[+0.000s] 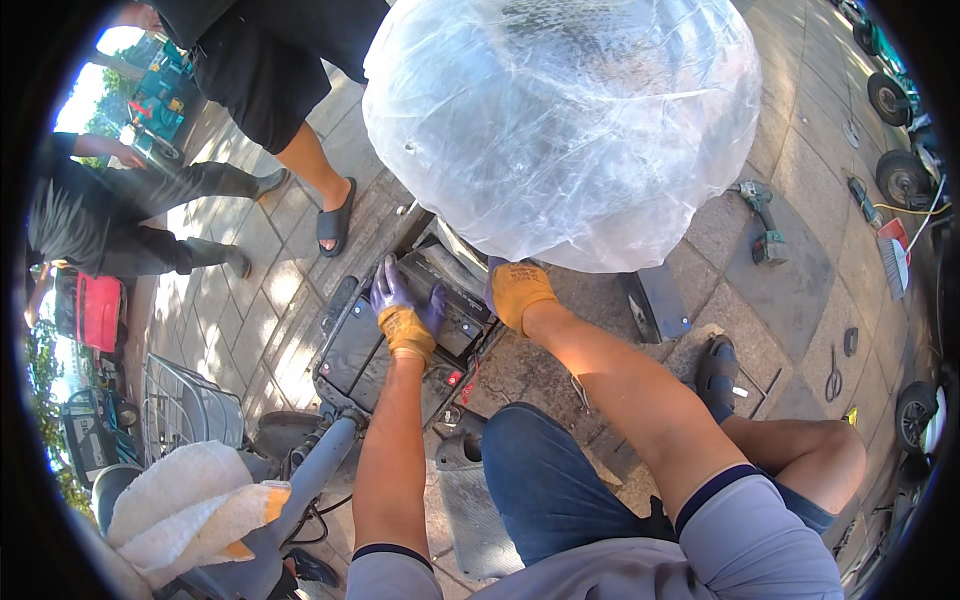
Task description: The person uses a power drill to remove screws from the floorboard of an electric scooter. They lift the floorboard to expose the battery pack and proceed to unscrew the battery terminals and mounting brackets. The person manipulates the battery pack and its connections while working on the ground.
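My left hand [405, 312], in a purple and orange work glove, rests with thumb and fingers spread on a black box-shaped block [458, 292], which looks like a battery. The block sits within a dark vehicle frame with black panels [352, 352]. My right hand [522, 292], gloved alike, is at the frame's other side, beneath the edge of a large round bulk wrapped in clear plastic [570, 130]. That bulk hides its fingertips. Small red connectors [455, 378] and thin wires show at the frame's near side.
A cordless drill [764, 225], scissors [833, 376] and a black panel [655, 303] lie on the paving at right. A broom head [893, 262] is farther right. Two people stand at far left, one's sandalled foot [337, 218] near the frame. A wire basket [195, 405] and cloth [190, 510] are at left.
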Demonstrator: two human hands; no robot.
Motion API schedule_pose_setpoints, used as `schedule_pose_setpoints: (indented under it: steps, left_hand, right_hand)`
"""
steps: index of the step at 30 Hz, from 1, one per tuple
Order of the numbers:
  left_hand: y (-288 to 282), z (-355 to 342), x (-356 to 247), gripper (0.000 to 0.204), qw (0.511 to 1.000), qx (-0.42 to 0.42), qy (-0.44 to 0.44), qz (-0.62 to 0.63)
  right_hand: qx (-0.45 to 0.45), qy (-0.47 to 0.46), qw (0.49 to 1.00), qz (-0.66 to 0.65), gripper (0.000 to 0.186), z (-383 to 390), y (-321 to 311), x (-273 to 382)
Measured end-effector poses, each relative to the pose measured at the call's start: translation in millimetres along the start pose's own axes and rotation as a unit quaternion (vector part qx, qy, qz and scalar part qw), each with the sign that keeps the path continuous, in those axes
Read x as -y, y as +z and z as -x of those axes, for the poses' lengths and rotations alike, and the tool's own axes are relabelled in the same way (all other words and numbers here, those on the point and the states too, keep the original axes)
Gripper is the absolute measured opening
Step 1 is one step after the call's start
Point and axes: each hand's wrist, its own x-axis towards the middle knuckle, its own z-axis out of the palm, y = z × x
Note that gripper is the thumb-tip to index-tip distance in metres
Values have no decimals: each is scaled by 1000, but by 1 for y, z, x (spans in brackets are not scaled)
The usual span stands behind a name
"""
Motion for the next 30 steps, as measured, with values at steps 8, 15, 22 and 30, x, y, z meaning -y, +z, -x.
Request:
schedule_pose_setpoints:
  steps: [8, 15, 22, 30]
  left_hand:
    - [1, 0, 0, 100, 1000, -10, 23, -9]
    - [0, 0, 0, 96, 1000, -17, 22, 6]
    - [1, -2, -9, 97, 1000, -10, 19, 16]
    - [-1, 2, 0, 97, 1000, -15, 19, 3]
  right_hand:
    - [32, -48, 998, 32, 50, -4, 3, 4]
    - [9, -86, 989, 120, 67, -2, 10, 6]
    - [48, -83, 986, 134, 56, -14, 25, -15]
    - [-17, -45, 991, 122, 36, -12, 24, 0]
